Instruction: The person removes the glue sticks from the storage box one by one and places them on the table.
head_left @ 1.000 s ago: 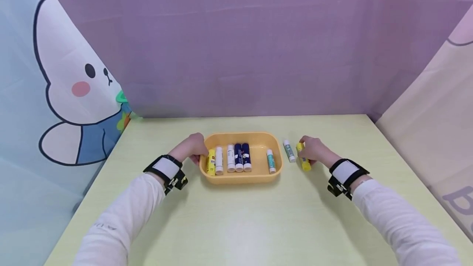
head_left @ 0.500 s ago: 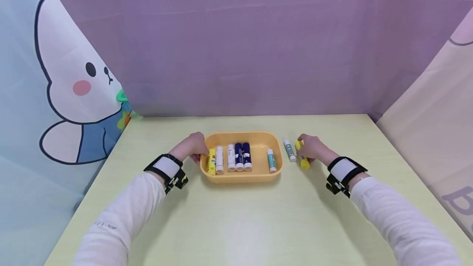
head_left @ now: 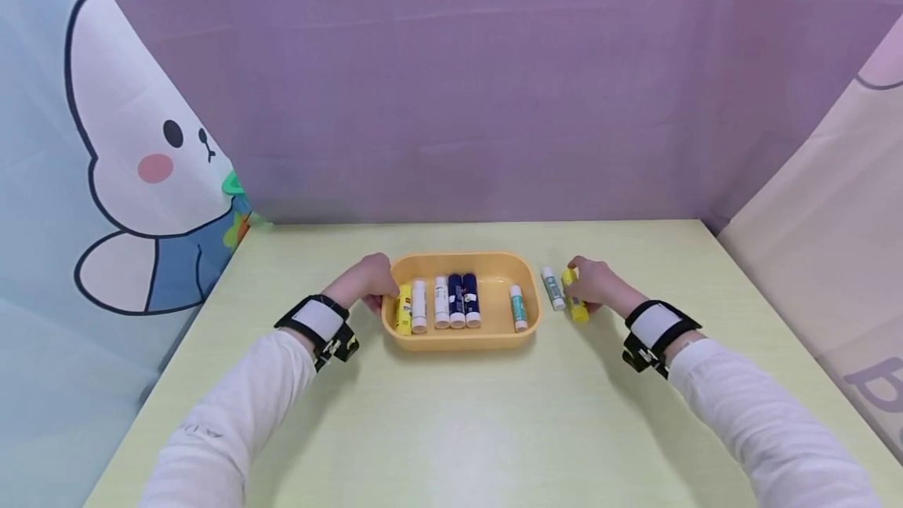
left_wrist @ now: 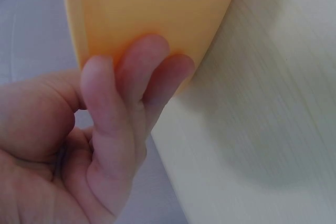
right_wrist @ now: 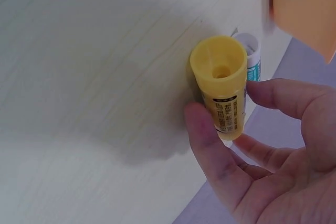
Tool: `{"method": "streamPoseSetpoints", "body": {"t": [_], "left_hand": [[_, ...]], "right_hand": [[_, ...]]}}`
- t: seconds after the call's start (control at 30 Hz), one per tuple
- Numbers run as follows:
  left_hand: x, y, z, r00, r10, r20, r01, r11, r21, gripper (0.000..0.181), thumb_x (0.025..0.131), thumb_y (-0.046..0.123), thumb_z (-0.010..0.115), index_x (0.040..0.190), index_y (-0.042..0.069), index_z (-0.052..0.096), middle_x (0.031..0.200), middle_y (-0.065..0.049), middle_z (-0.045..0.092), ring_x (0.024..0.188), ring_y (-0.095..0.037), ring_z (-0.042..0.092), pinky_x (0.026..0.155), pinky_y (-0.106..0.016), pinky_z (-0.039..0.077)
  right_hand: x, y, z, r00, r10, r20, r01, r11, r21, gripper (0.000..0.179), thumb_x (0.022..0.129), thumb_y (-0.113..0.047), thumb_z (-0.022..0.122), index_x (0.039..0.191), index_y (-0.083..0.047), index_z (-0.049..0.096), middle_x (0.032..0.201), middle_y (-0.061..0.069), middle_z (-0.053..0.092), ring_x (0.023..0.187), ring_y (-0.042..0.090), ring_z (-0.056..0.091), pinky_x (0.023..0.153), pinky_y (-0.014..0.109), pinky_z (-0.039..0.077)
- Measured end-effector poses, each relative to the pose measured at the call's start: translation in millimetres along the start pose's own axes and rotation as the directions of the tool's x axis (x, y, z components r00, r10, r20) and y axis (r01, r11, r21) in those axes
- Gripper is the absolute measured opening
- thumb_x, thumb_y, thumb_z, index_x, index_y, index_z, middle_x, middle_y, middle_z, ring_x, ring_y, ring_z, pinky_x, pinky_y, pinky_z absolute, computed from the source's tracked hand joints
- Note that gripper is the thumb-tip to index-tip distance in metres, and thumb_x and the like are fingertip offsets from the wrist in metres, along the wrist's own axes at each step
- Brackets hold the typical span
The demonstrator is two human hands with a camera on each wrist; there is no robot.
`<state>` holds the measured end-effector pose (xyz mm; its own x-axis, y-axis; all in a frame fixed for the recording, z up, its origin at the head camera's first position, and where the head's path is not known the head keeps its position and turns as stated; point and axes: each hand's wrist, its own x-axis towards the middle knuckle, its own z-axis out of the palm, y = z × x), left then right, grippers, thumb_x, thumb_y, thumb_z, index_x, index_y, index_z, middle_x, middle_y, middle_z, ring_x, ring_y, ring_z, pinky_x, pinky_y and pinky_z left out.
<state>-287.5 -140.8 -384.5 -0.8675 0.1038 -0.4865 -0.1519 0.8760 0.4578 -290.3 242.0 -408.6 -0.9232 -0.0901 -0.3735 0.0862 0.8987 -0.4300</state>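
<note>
My left hand (head_left: 374,281) grips the left end of a yellow-orange plastic tray (head_left: 466,342); in the left wrist view its fingers (left_wrist: 144,59) lie against the tray's outer wall and the thumb goes over the rim. Out on the table to the right, my right hand (head_left: 598,284) pinches a yellow glue stick (right_wrist: 228,106) between thumb and fingers. The stick lies at a slant on or just over the tabletop. Close by its left side is a white and teal glue stick (head_left: 553,288), partly hidden behind it in the right wrist view.
Inside the tray lie a yellow glue stick (head_left: 404,310), two white ones including this glue stick (head_left: 418,306), two dark blue ones including this glue stick (head_left: 471,300), and a teal one (head_left: 518,309). A purple cloth (head_left: 466,100) hangs behind the table (head_left: 451,422).
My right hand has shifted slightly left with the yellow glue stick, nearer the white and teal one. My left hand and the tray look unchanged.
</note>
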Motion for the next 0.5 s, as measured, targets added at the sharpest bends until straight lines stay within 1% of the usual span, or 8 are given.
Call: {"method": "streamPoseSetpoints", "body": {"t": [0.1,0.17,0.23,0.27,0.33,0.4,0.5], "left_hand": [[0.7,-0.2,0.3,1.0,-0.001,0.002,0.001,1.0,0.001,0.024,0.08,0.002,0.059,0.101,-0.008,0.052,0.067,-0.013,0.064,0.044,-0.016,0.06,0.06,-0.034,0.061],[1.1,-0.2,0.7,1.0,0.0,0.002,0.0,1.0,0.0,0.024,0.08,0.002,0.059,0.101,-0.008,0.052,0.067,-0.013,0.064,0.044,-0.016,0.06,0.059,-0.034,0.061],[1.5,-0.2,0.9,1.0,0.0,0.0,0.0,1.0,0.0,0.024,0.08,0.002,0.059,0.101,-0.008,0.052,0.067,-0.013,0.064,0.044,-0.016,0.06,0.059,-0.034,0.061],[1.6,-0.2,1.1,1.0,0.0,0.0,0.0,1.0,0.001,0.024,0.08,0.002,0.059,0.101,-0.008,0.052,0.067,-0.013,0.063,0.044,-0.016,0.06,0.059,-0.033,0.061],[1.6,0.0,1.1,1.0,-0.002,-0.001,0.002,1.0,-0.002,0.024,0.08,0.002,0.059,0.101,-0.008,0.052,0.067,-0.013,0.063,0.045,-0.016,0.06,0.058,-0.033,0.061],[1.5,0.2,1.2,1.0,-0.003,0.0,0.003,1.0,-0.006,0.025,0.081,0.002,0.059,0.102,-0.008,0.051,0.068,-0.013,0.063,0.045,-0.016,0.06,0.057,-0.032,0.061],[1.0,0.6,1.2,1.0,-0.007,0.004,0.007,1.0,-0.015,0.026,0.081,0.002,0.059,0.104,-0.008,0.051,0.07,-0.014,0.063,0.046,-0.017,0.06,0.054,-0.03,0.06]], "right_hand": [[-1.5,0,-1,1.0,-0.002,-0.004,0.002,1.0,-0.005,0.062,0.089,-0.016,0.057,0.141,0.003,0.029,0.113,0.031,0.053,0.06,0.02,0.062,0.054,0.029,0.059],[-3.5,-2,-2,1.0,-0.006,-0.017,0.006,1.0,-0.029,0.062,0.09,-0.018,0.057,0.142,0.002,0.028,0.111,0.029,0.054,0.065,0.022,0.062,0.057,0.032,0.059],[-6.0,-5,-3,0.998,-0.035,-0.053,0.031,0.997,-0.074,0.063,0.091,-0.021,0.056,0.142,0.002,0.028,0.117,0.031,0.053,0.081,0.03,0.064,0.071,0.04,0.06],[-7.7,-7,-4,0.996,-0.053,-0.076,0.046,0.994,-0.098,0.063,0.091,-0.023,0.056,0.142,0.002,0.027,0.121,0.032,0.051,0.091,0.035,0.062,0.079,0.044,0.058],[-11.2,-12,-7,0.987,-0.095,-0.13,0.077,0.987,-0.139,0.066,0.093,-0.028,0.055,0.144,0.001,0.026,0.132,0.033,0.043,0.112,0.043,0.052,0.092,0.054,0.05],[-15.4,-19,-10,0.974,-0.133,-0.182,0.106,0.983,-0.153,0.069,0.093,-0.033,0.054,0.146,-0.001,0.022,0.144,0.034,0.027,0.127,0.051,0.035,0.1,0.064,0.039],[-22.0,-32,-15,0.957,-0.177,-0.231,0.144,0.978,-0.153,0.075,0.094,-0.038,0.053,0.15,-0.008,0.014,0.152,0.031,0.009,0.131,0.057,0.022,0.099,0.071,0.033]]}}
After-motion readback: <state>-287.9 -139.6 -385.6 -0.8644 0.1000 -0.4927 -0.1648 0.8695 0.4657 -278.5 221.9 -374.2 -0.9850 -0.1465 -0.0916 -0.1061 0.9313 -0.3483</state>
